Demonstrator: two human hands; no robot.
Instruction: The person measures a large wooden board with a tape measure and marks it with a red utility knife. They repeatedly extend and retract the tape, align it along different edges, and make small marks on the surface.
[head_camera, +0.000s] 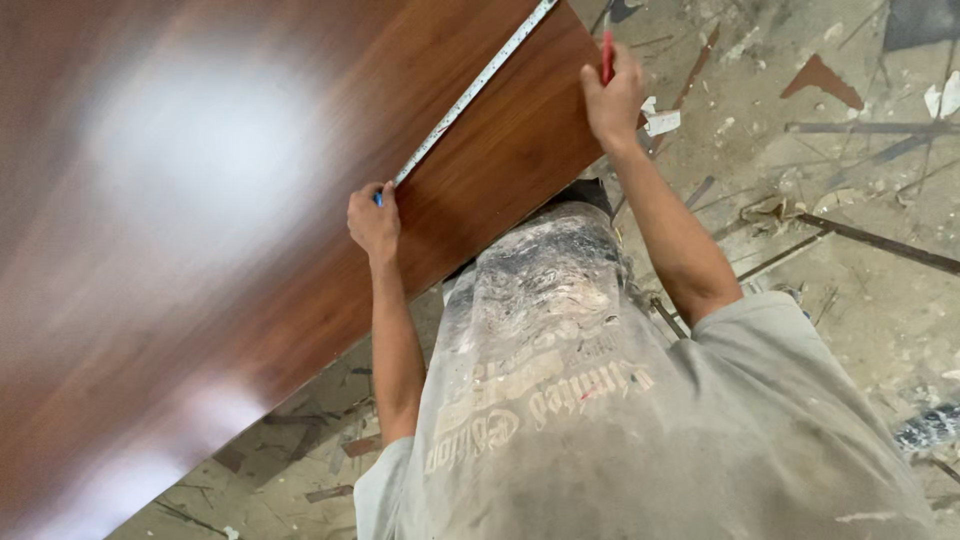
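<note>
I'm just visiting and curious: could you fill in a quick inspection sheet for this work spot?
Surface: glossy brown wood panel, with glare.
Job's things: tape measure stretched across the panel; red pencil.
Clutter: wood scraps and strips on the dusty floor.
Grippers: left hand pins the tape at the panel's edge; right hand holds the pencil at the far edge.
Cables: nothing seen.
Surroundings: dusty grey shirt.

Glossy reddish-brown wood-grain panel (250, 200), white tape measure (470, 90) (dark marks), red pencil (606, 55).

Wood scraps (822, 78) litter the dusty floor (880, 310).
</note>
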